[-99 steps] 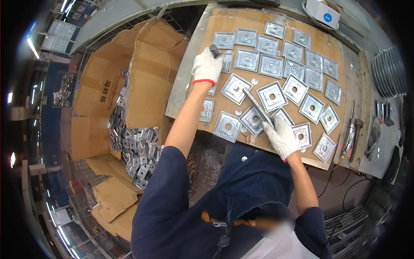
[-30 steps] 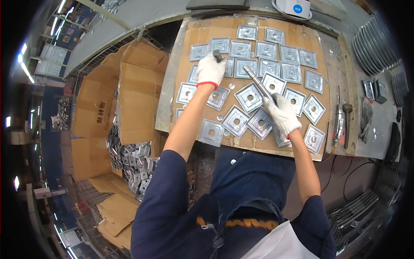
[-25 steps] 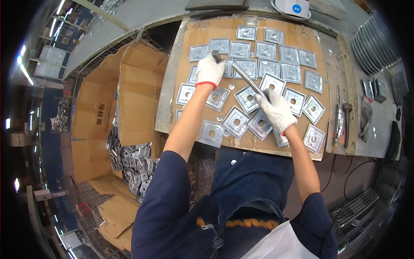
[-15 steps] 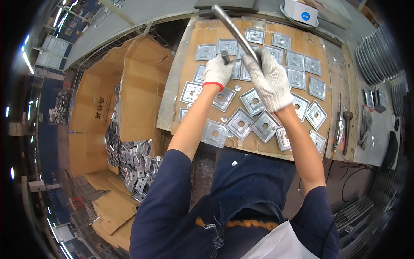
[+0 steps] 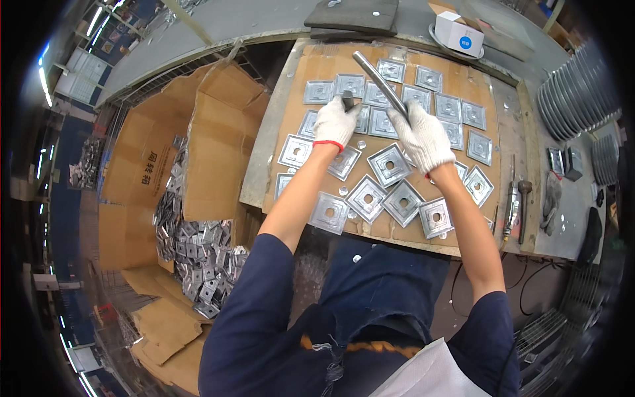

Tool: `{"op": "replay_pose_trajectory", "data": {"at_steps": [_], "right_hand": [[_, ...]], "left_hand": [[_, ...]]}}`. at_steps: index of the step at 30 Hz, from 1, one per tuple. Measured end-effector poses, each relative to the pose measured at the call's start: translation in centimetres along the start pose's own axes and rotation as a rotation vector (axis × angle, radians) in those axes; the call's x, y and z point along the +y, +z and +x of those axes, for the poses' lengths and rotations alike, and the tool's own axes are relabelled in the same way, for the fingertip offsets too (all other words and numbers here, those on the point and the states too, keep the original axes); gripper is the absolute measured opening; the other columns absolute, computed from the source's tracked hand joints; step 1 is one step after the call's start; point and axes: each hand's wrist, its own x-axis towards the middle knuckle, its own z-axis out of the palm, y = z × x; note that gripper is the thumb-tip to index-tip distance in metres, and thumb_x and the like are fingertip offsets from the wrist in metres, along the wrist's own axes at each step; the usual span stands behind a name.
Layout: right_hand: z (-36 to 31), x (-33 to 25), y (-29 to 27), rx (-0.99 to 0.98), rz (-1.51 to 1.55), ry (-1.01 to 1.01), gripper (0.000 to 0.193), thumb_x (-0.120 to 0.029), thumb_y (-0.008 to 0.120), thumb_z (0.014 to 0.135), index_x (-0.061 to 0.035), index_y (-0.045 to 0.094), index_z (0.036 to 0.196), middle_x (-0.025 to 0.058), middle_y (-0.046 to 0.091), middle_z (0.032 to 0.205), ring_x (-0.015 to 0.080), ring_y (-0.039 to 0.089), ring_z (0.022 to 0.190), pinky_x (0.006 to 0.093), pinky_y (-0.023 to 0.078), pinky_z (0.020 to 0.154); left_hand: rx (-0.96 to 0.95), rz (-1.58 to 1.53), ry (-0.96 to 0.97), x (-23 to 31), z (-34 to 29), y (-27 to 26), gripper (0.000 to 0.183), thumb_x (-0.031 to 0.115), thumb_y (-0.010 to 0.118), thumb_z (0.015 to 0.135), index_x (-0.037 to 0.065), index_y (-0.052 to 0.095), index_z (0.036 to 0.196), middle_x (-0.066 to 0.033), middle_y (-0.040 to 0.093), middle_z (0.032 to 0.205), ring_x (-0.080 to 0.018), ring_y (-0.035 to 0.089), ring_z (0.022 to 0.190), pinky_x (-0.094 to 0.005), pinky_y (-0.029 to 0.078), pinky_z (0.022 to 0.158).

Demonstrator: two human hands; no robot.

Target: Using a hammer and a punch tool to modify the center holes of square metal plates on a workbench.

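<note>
My left hand [image 5: 335,124], in a white knit glove with a red cuff, is closed round a short dark metal rod [image 5: 348,99], its blunt top showing above the fist. In the gloved right hand [image 5: 422,139], I grip a long shiny metal rod [image 5: 377,81] that slants up and to the left. Under both hands lie square metal plates. Those nearer me, such as this plate [image 5: 368,198], have a round hole in the middle. Farther plates, like this one [image 5: 349,85], show a closed centre. The lower end of the short rod is hidden by my left hand.
Cardboard [image 5: 291,126] covers the worktable. At the left, a big carton [image 5: 208,145] holds a heap of metal plates [image 5: 205,261]. Tools [image 5: 523,205], a grey glove [image 5: 551,198] and stacked metal rings [image 5: 575,92] lie on the right. A white box [image 5: 458,33] stands at the back.
The long rod in my right hand has come down, its far end lower and farther right. My left hand keeps hold of the short rod at nearly the same place. The view has shifted slightly.
</note>
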Motion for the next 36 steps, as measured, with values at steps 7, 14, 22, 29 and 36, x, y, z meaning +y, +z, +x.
{"op": "replay_pose_trajectory", "data": {"at_steps": [7,14,22,29,36], "right_hand": [[-3.3,5.2,5.3,-0.154,-0.099,0.104,0.052,-0.052,0.053,0.108,-0.0014,0.065,0.113,0.0305,0.073,0.095,0.0505,0.072,0.095,0.0558,0.056,0.085],[-1.9,2.3,4.3,-0.158,0.072,0.146,0.053,-0.054,0.053,0.107,-0.0009,0.06,0.11,0.031,0.072,0.092,0.0506,0.072,0.093,0.0561,0.055,0.083],[1.8,3.3,6.8,-0.154,-0.016,0.1,0.056,-0.052,0.053,0.105,0.0014,0.068,0.111,0.0324,0.074,0.103,0.0493,0.072,0.102,0.0533,0.056,0.092],[-3.0,7.9,3.1,-0.052,0.16,0.229,0.058,-0.055,0.057,0.104,0.0014,0.068,0.11,0.0316,0.072,0.097,0.0496,0.07,0.101,0.0526,0.053,0.089],[-8.4,8.9,0.4,-0.017,0.296,0.286,0.058,-0.053,0.059,0.104,0.0026,0.068,0.117,0.0313,0.072,0.103,0.0491,0.069,0.103,0.0523,0.053,0.088]], "left_hand": [[0.121,-0.164,0.117,0.8,0.1,-1.4,0.04,0.036,0.077,0.094,0.0,0.073,0.109,-0.0187,0.08,0.096,-0.0325,0.078,0.088,-0.0409,0.059,0.082],[0.001,-0.115,0.12,0.7,-1.8,-3.3,0.039,0.035,0.078,0.094,0.002,0.072,0.114,-0.0216,0.078,0.106,-0.0403,0.075,0.102,-0.0457,0.058,0.089],[0.091,-0.108,0.307,-0.2,-3.1,-3.9,0.034,0.031,0.08,0.097,0.004,0.073,0.116,-0.0177,0.078,0.1,-0.0326,0.077,0.095,-0.0425,0.059,0.086],[0.061,-0.332,0.053,3.9,-3.2,-4.5,0.036,0.032,0.076,0.095,-0.002,0.073,0.107,-0.0177,0.08,0.093,-0.0268,0.078,0.089,-0.0373,0.059,0.083],[-0.005,-0.125,0.119,7.0,-2.0,3.1,0.043,0.04,0.078,0.09,0.002,0.073,0.109,-0.016,0.079,0.095,-0.0323,0.077,0.092,-0.0405,0.059,0.087]]}}
